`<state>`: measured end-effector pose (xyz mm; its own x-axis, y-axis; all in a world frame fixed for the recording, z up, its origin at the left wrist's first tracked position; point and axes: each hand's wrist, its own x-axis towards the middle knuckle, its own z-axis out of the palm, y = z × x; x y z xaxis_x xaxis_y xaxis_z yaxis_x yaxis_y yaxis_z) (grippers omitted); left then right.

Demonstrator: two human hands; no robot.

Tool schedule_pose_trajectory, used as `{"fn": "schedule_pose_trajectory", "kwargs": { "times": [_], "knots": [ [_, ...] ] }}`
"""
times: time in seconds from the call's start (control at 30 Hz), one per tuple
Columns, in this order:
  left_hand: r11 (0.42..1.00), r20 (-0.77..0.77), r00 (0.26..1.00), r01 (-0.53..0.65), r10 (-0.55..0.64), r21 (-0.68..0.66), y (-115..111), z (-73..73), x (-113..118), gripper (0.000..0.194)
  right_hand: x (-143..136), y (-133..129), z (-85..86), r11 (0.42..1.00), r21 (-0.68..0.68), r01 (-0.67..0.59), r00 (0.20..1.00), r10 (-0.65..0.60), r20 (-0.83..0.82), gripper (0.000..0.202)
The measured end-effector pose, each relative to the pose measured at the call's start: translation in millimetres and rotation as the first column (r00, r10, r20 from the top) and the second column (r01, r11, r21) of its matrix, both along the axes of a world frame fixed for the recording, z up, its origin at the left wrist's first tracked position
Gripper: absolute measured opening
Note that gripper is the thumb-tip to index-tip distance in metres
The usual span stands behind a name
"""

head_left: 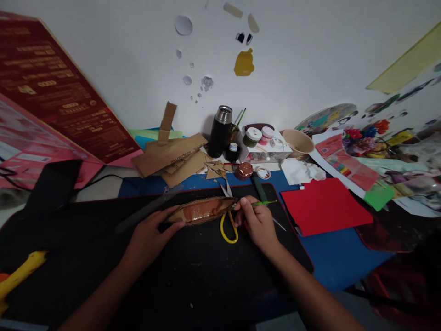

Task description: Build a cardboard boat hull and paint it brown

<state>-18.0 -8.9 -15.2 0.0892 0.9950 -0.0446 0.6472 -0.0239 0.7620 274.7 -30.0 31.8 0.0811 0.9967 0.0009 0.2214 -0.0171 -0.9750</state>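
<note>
A boat-shaped cardboard piece [203, 210] has wet-looking reddish-brown paint inside. My left hand [148, 234] grips its left end between thumb and fingers. My right hand [257, 220] pinches a thin green brush [265, 202] at the right end of the piece; the brush's tip is hidden near the cardboard. Scissors with yellow handles [228, 234] lie under the right end, blades pointing away. Behind them stands an open jar of brown paint [244, 170], with its paint-smeared lid [263, 173] beside it.
A black mat [196, 276] covers the near table. Behind it are cardboard scraps [172, 158], a black flask [219, 133], a white box [265, 154] with paint jars and a beige bowl [298, 141]. Red sheets [324, 204] lie right; a yellow-handled tool [24, 273] lies left.
</note>
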Motion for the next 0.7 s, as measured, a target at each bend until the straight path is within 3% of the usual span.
{"fn": "schedule_pose_trajectory", "kwargs": {
  "times": [0.2, 0.33, 0.6, 0.7],
  "knots": [
    [1.0, 0.006, 1.0, 0.011, -0.011, -0.007, 0, 1.3, 0, 0.058, -29, 1, -6.7, 0.994, 0.046, -0.094, 0.995, 0.094, 0.019, 0.051],
    [1.0, -0.006, 1.0, 0.011, -0.011, -0.019, 0, 1.0, -1, 0.059, -30, 1, -7.0, 0.984, 0.073, -0.161, 0.98, 0.151, 0.127, 0.052],
    [1.0, 0.0, 1.0, 0.002, -0.002, -0.012, 0, 3.4, 0, 0.057, 9, 1, 2.4, 0.999, 0.044, 0.001, 0.987, -0.008, 0.158, 0.052],
    [1.0, -0.006, 1.0, 0.006, -0.006, -0.005, 0, 2.7, 0, 0.057, 11, 0, 1.4, 0.999, 0.025, 0.04, 0.993, -0.042, 0.112, 0.051]
  ]
}}
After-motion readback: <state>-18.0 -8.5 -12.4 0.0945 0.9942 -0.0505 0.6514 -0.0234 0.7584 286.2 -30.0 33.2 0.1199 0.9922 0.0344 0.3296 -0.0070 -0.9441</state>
